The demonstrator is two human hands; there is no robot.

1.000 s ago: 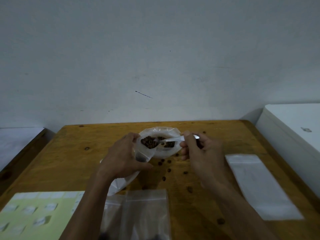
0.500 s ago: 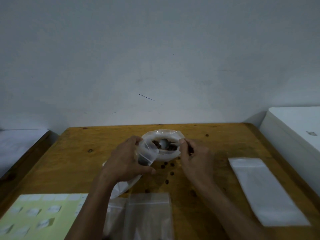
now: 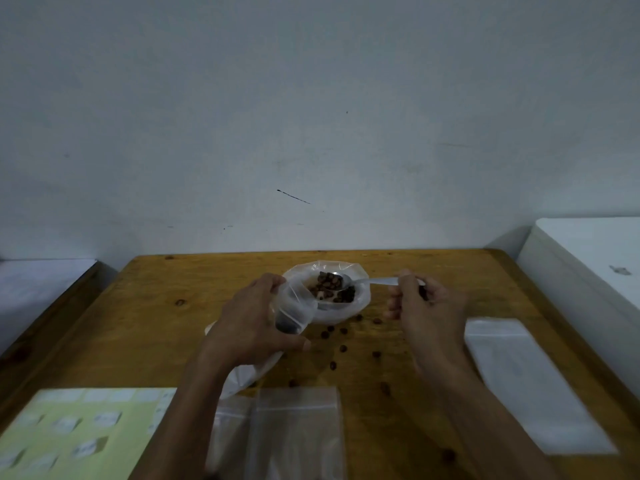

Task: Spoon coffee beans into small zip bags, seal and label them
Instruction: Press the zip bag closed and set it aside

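My left hand [image 3: 251,323] grips a small clear zip bag [image 3: 294,306] with its mouth held open toward the right; dark beans show at its bottom. My right hand [image 3: 426,306] pinches the handle of a white plastic spoon [image 3: 367,282]. The spoon's bowl carries coffee beans [image 3: 327,282] and hovers just right of the bag's mouth. Behind it sits a larger clear plastic bag of beans [image 3: 356,303] on the wooden table [image 3: 156,306].
Loose beans [image 3: 343,348] lie scattered on the wood in front of the big bag. Empty zip bags [image 3: 298,434] lie at the near edge. A green label sheet [image 3: 79,434] sits at near left, a long clear bag [image 3: 526,382] at right, a white box [image 3: 595,271] beyond.
The spoon dipped into the big bag half a second ago and has now come up loaded with beans, back toward the small bag's mouth. My left hand has kept hold of the bag.
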